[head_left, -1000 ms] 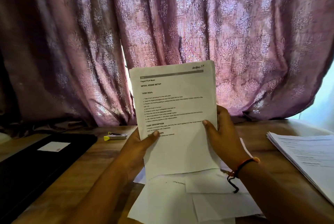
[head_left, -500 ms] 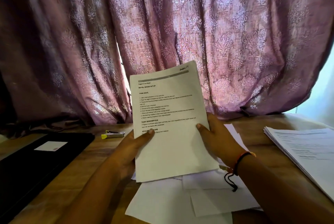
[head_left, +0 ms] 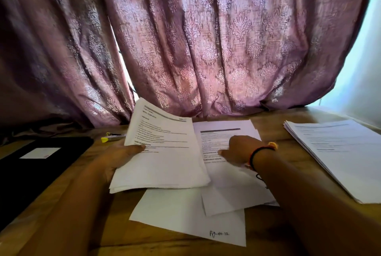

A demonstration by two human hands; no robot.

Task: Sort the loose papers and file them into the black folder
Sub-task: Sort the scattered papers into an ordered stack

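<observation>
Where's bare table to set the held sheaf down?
Bare wood lies between the black folder and the loose papers, and between those papers and the right-hand stack. The centre is crowded: overlapping sheets under the right hand.

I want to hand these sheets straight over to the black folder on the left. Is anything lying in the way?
Nothing visible blocks it. Bare table lies between the held sheets and black folder; the yellow-capped marker sits farther back.

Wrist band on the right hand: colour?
Black cord with an orange bead, clearest in the head view.
</observation>
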